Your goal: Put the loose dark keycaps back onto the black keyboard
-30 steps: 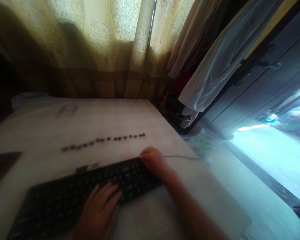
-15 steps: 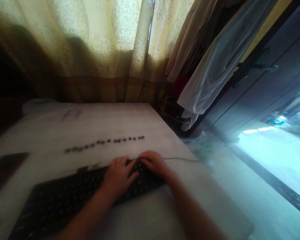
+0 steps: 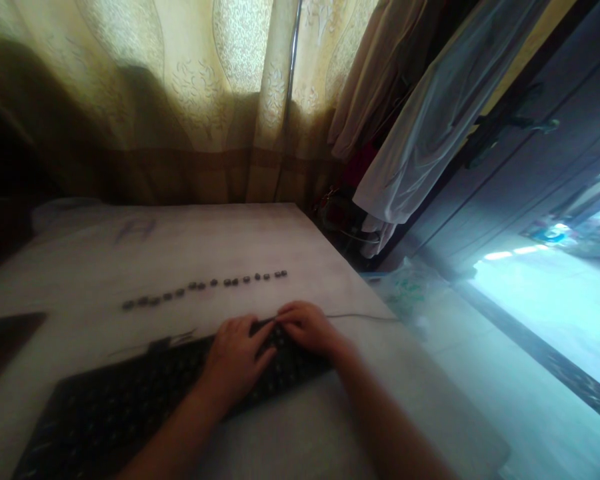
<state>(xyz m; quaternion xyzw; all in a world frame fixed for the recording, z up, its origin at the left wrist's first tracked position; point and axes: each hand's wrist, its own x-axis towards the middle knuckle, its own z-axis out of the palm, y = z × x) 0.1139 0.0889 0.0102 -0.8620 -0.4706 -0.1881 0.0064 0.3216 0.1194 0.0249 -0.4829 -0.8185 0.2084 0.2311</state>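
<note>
A black keyboard (image 3: 130,393) lies slanted across the near part of the white-covered table. My left hand (image 3: 236,357) rests on its right part, fingers stretched forward and thumb apart from the index finger. My right hand (image 3: 307,327) is at the keyboard's far right corner, its fingers bent and closed close to the tip of my left index finger. Whatever those fingers pinch, if anything, is hidden by blur. Beyond the keyboard, several small dark keycaps (image 3: 214,283) form an uneven row. A small dark object with thin prongs (image 3: 160,345) lies along the keyboard's far edge.
A thin cable (image 3: 360,317) runs rightward over the table (image 3: 220,233). At the left edge is a dark flat object (image 3: 10,333). Curtains (image 3: 190,100) hang behind, with clothes (image 3: 415,147) by a door (image 3: 520,153). A plastic bag (image 3: 405,287) lies on the floor, right.
The view has shifted slightly, so the keyboard and keycaps appear a little further left. Both hands keep nearly the same place on the keyboard; the left index fingertip sits slightly closer to the right fingers.
</note>
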